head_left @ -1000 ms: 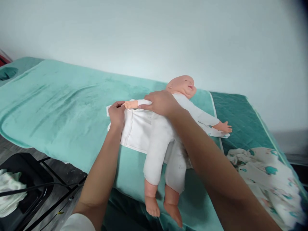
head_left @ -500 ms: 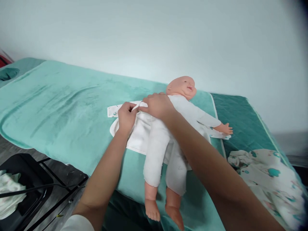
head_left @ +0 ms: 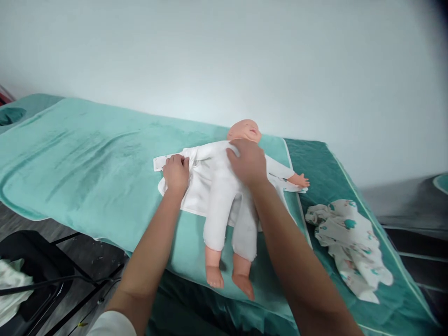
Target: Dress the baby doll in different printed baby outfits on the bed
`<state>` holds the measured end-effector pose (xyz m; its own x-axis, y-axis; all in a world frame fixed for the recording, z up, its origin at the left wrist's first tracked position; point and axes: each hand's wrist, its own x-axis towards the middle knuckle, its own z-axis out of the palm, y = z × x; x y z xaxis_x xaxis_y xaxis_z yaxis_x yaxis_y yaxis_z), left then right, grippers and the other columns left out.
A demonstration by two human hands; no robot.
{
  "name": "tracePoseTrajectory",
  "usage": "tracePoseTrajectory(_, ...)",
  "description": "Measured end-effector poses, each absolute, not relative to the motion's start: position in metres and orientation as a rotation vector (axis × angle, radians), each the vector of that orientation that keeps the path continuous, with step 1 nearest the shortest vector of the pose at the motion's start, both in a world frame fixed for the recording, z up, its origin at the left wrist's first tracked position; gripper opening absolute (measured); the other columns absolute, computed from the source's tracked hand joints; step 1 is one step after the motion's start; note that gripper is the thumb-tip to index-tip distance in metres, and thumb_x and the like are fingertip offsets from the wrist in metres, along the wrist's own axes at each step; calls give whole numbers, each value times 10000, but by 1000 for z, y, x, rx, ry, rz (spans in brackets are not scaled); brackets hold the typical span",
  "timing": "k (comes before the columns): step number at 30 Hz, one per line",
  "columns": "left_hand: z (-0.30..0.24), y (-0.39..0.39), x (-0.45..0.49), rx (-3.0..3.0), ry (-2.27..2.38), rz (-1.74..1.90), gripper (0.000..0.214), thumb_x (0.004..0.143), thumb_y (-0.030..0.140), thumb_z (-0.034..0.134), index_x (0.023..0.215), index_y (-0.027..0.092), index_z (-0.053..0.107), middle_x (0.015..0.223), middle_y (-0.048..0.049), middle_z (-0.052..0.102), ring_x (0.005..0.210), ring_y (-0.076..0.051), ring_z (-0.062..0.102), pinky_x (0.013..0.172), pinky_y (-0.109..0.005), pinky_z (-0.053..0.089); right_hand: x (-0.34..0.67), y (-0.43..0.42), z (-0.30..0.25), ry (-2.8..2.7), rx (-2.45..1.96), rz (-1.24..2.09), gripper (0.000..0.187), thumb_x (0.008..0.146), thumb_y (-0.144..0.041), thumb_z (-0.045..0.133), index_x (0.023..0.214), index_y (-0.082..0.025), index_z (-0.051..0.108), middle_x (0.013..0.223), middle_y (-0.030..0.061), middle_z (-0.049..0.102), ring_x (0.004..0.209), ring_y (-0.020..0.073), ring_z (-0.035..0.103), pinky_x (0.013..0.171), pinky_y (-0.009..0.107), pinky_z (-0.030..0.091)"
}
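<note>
A baby doll in a white body suit lies on its back, its head toward the wall and its bare feet toward me. Beneath it is spread a white baby garment with a printed cuff showing at the left. My left hand is closed at the end of the doll's left-side sleeve, hiding the doll's hand there. Across the doll's upper chest rests my right hand, thumb apart from the fingers, which hold nothing. The doll's other hand sticks out of its sleeve at the right.
A light green blanket covers the bed, over a darker green cover at the right. There lies a crumpled printed baby garment. A black chair with a pale cloth stands at lower left. The white wall runs behind.
My right hand has left the sleeve end and moved right onto the doll's chest. My left hand has shifted slightly left and down, still at the sleeve. The view has shifted right.
</note>
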<state>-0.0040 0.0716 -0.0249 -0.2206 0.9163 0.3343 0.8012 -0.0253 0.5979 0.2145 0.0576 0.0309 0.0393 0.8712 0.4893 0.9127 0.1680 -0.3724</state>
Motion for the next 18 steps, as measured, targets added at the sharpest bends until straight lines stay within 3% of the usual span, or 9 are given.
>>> tracePoseTrajectory(6, -21, 74, 6, 1676, 1647, 1444, 141, 1029, 325, 499, 919, 243, 529, 881, -31, 630, 843, -204, 578, 795, -311, 404, 269, 18, 5, -1213, -1962, 181, 504, 985, -514, 425, 1288, -175, 642, 1231, 197, 671, 1107, 323, 643, 1013, 481, 480)
tracePoseTrajectory(8, -15, 77, 13, 1619, 1518, 1496, 126, 1014, 317, 530, 910, 246, 524, 847, -8, 608, 799, -186, 561, 782, -293, 386, 277, 13, 2, -1230, -2006, 307, 565, 1005, -592, 335, 1256, -202, 659, 1204, 192, 705, 1147, 360, 636, 1034, 518, 456)
tracePoseTrajectory(11, -4, 82, 29, 1655, 1384, 1464, 137, 977, 279, 596, 873, 249, 511, 789, 21, 572, 743, -171, 523, 760, -281, 364, 283, 13, 0, -1325, -1944, 352, 687, 998, -653, 274, 1313, -166, 641, 1352, 230, 669, 1272, 403, 587, 1107, 561, 408)
tracePoseTrajectory(15, 13, 90, 52, 1690, 1323, 1361, 190, 995, 242, 564, 826, 241, 477, 733, 36, 520, 715, -157, 483, 728, -278, 355, 288, 16, -5, -1301, -1799, 572, 782, 962, -717, 393, 1479, -151, 548, 1442, 217, 628, 1371, 379, 546, 1169, 518, 391)
tracePoseTrajectory(18, 24, 98, 63, 1694, 1284, 1309, 209, 1005, 216, 551, 810, 231, 478, 721, 38, 512, 716, -149, 479, 721, -271, 362, 288, 18, -10, -1191, -1622, 772, 804, 915, -708, 536, 1545, -212, 465, 1384, 152, 673, 1265, 320, 630, 1107, 476, 478)
